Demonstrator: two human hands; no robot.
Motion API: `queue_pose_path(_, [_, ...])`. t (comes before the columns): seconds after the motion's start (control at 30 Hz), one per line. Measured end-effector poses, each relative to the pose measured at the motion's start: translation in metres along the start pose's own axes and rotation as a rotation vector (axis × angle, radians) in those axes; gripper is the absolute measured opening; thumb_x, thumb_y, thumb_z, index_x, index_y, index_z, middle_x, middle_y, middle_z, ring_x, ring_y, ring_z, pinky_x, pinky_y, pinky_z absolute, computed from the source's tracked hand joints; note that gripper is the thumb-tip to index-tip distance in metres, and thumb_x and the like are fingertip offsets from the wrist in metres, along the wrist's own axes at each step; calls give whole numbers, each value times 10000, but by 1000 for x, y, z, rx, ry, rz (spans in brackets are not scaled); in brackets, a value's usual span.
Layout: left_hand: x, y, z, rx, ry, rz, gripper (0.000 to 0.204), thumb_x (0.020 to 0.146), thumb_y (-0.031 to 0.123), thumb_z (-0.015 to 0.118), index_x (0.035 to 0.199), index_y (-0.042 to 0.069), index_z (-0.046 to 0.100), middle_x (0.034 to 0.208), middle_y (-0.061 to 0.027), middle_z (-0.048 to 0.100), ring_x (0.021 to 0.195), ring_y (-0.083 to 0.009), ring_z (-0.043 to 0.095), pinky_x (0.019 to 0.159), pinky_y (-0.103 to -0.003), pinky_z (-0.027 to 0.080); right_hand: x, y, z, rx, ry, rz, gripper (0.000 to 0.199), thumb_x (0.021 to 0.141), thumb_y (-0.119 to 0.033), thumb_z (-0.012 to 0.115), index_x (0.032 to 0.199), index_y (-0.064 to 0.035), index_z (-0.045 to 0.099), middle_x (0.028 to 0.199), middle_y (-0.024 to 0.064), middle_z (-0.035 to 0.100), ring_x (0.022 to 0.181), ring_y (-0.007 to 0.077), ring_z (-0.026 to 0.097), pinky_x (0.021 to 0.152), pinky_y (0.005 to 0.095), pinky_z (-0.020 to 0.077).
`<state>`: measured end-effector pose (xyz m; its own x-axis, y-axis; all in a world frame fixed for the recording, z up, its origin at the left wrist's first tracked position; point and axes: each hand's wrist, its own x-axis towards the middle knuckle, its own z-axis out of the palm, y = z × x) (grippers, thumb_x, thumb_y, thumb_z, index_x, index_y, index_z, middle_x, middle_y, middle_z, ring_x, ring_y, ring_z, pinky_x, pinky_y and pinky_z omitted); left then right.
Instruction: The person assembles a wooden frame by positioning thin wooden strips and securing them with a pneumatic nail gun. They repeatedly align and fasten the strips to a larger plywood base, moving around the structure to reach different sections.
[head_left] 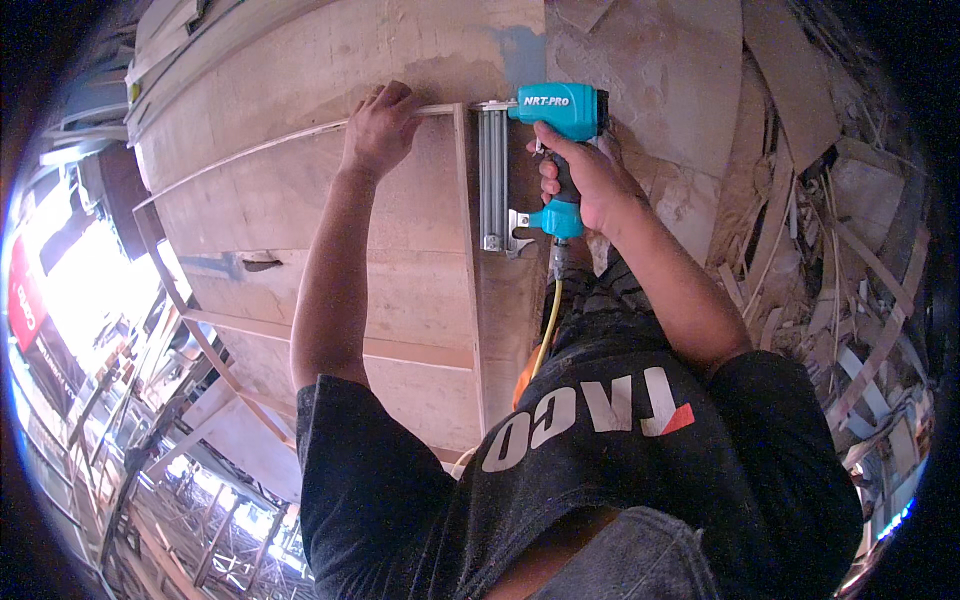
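Two hands at work on a plywood panel (300,200), one steadying, one driving. Left hand (380,125) pressed flat-knuckled onto a thin wooden strip (300,133) near its corner joint, fingers curled down over the strip's far edge and clamping it against the panel, presumably to keep it from shifting while being fastened. Right hand (585,180) wrapped tight around the dark grip of a turquoise pneumatic nail gun (545,150), fingers fully closed on the handle, index finger near the trigger though its exact contact not clear. Nail gun held sideways, nose touching the strip's end just beside the left hand, long silver magazine (492,180) lying along a second upright strip (465,250), so as to fire square into the joint. Yellow air hose (548,325) hanging from the handle's base toward the body. Left forearm stretched nearly straight forward; right forearm angled in from the right, wrist cocked inward. Heaped wood offcuts (830,270) on the right, well apart from the joint.
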<state>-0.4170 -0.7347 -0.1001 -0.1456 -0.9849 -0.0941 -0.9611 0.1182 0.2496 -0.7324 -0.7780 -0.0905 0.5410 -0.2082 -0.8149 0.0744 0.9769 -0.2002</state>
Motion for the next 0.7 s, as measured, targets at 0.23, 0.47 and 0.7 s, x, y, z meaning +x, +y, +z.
queue_pose_path(0.23, [-1,0,0,-3,8,27,211,833,142,728,1035,129,672,1084,-54,621,1051,-298,618,890,-446,533,-1,1,0,-22,2,1,430,906,-461,746,1056,-82,611,617,-47,517,538,94,488,581,312,445])
queue_pose_path(0.47, [4,-7,5,-23,1,26,209,827,123,728,1022,99,658,1085,-63,617,1045,-304,618,895,-442,533,5,0,-1,-55,1,-29,400,906,-457,748,991,-95,599,610,-53,512,529,92,483,579,312,441])
queue_pose_path(0.7, [2,-5,3,-44,36,32,218,814,98,731,1023,90,670,1071,-75,625,1048,-313,619,891,-437,537,4,-3,1,-65,0,-18,392,903,-452,751,980,-98,599,604,-56,508,511,88,473,565,313,442])
